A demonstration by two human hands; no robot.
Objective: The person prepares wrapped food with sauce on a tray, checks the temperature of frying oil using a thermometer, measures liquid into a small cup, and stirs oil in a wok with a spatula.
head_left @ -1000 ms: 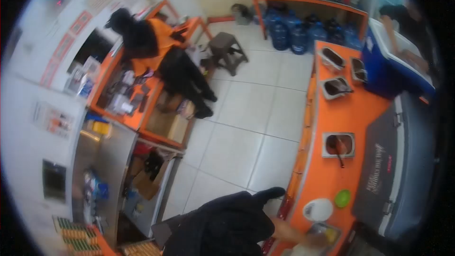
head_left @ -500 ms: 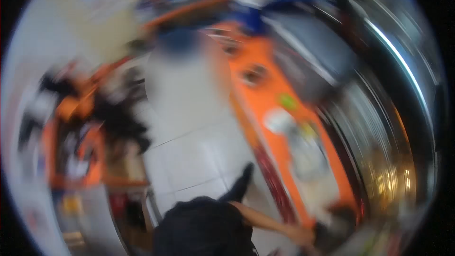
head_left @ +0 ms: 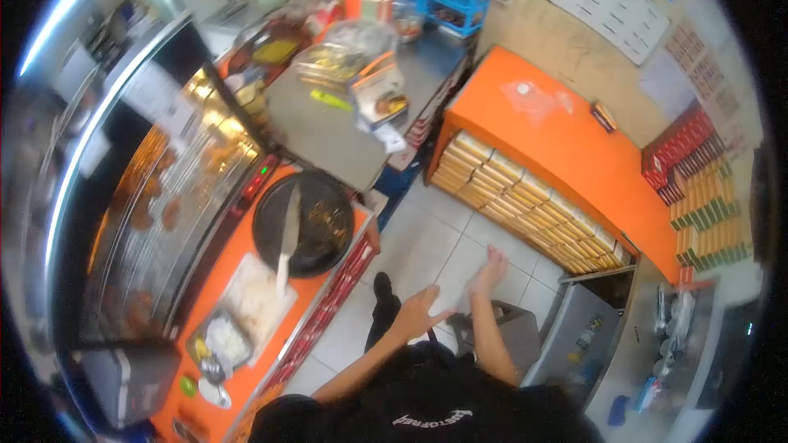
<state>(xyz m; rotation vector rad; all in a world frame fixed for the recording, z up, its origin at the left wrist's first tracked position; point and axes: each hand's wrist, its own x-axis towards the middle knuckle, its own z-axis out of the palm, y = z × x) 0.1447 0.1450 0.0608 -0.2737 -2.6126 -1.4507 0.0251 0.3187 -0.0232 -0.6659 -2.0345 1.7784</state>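
My left hand (head_left: 417, 313) is in front of my body above the tiled floor, fingers spread and thumb apart, holding nothing. To its right, my right hand (head_left: 489, 271) is raised with fingers stretched out, also with nothing in it. Nearest on the left is the orange counter (head_left: 273, 354). On it lies a dark round chopping block (head_left: 316, 239) with brown scraps, and a large knife (head_left: 290, 226) rests across the block. Beside that are a whitish cutting board (head_left: 261, 299) and a metal tray (head_left: 238, 369) containing something white.
A glass display warmer (head_left: 176, 213) with food stands behind the counter at left. A grey bin (head_left: 513, 336) is close below my right hand. Ahead is an orange shelf unit (head_left: 533, 127) packed with yellow boxes (head_left: 525, 201). A grey table (head_left: 328, 135) holds packages.
My view has swung round from the aisle to the shelf unit. Both hands are now in front of me; earlier, one arm reached toward the orange counter.
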